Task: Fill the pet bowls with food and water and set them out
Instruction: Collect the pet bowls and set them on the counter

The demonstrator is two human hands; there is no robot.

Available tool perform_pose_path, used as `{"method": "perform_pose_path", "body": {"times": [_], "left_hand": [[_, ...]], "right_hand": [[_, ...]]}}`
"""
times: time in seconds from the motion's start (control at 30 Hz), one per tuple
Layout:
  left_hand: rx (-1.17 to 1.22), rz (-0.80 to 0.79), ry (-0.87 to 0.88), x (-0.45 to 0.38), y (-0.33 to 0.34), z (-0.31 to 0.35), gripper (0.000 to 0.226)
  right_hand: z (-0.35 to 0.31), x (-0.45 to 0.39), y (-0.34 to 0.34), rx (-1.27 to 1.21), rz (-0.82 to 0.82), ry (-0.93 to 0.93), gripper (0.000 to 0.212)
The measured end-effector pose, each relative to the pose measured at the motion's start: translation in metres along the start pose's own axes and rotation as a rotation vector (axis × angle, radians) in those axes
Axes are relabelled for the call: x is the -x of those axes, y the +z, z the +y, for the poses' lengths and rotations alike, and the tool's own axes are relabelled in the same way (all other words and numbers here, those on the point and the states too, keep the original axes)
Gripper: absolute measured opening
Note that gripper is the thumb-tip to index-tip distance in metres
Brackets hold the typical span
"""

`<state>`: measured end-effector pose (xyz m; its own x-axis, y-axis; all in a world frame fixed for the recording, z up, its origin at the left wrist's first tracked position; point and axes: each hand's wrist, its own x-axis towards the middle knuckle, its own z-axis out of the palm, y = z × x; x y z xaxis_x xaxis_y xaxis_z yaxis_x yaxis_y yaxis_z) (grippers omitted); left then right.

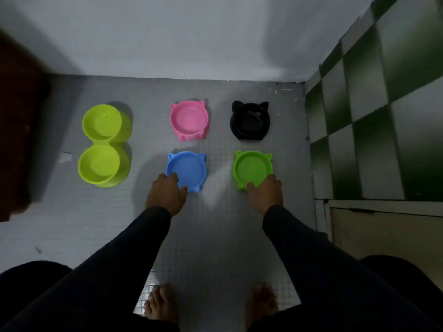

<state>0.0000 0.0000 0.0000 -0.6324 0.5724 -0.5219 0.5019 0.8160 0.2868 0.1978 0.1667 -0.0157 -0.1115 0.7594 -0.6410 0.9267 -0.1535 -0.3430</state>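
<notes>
From the head camera I look straight down at a pale tiled floor (96, 224) that meets a white wall (191, 32) at the far side. My left hand (166, 192) grips the near-left rim of the blue cat-eared bowl (188, 170), fingers curled over the edge and thumb on the near side. My right hand (265, 192) holds the near rim of the green cat-eared bowl (251, 167) the same way. Both bowls sit on the floor, side by side but apart, and I see no food or water in them. Beyond the blue one stands the pink bowl (189, 121); beyond the green one, the black bowl (250, 122). Well to the left lies the lime double bowl (104, 144), its two wells running near to far. A green-and-white checkered wall (374, 104) rises on the right. My bare feet (160, 305) show at the near edge.
</notes>
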Motion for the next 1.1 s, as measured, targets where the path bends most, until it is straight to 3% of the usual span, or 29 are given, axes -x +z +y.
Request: {"method": "perform_pose_path", "body": {"times": [0.13, 0.37, 0.5, 0.63, 0.77, 1.1], "left_hand": [[0.139, 0.068, -0.185, -0.010, 0.014, -0.008, 0.046], [0.505, 0.094, -0.473, -0.022, 0.039, -0.016, 0.049], [0.653, 0.068, -0.526, -0.030, 0.057, -0.023, 0.059], [0.659, 0.094, -0.608, -0.067, 0.104, -0.063, 0.070], [0.660, 0.111, -0.632, -0.052, 0.070, -0.031, 0.078], [0.527, 0.068, -0.545, -0.055, 0.054, -0.018, 0.044]], "right_hand": [[0.009, -0.023, 0.017, -0.209, 0.045, 0.195, 0.071], [0.025, -0.045, 0.053, -0.476, 0.113, 0.296, 0.056], [0.034, -0.054, 0.063, -0.532, 0.164, 0.327, 0.051], [0.038, -0.064, 0.066, -0.533, 0.172, 0.321, 0.057], [0.034, -0.071, 0.065, -0.549, 0.215, 0.360, 0.055], [0.036, -0.096, 0.074, -0.488, 0.307, 0.412, 0.049]]}}
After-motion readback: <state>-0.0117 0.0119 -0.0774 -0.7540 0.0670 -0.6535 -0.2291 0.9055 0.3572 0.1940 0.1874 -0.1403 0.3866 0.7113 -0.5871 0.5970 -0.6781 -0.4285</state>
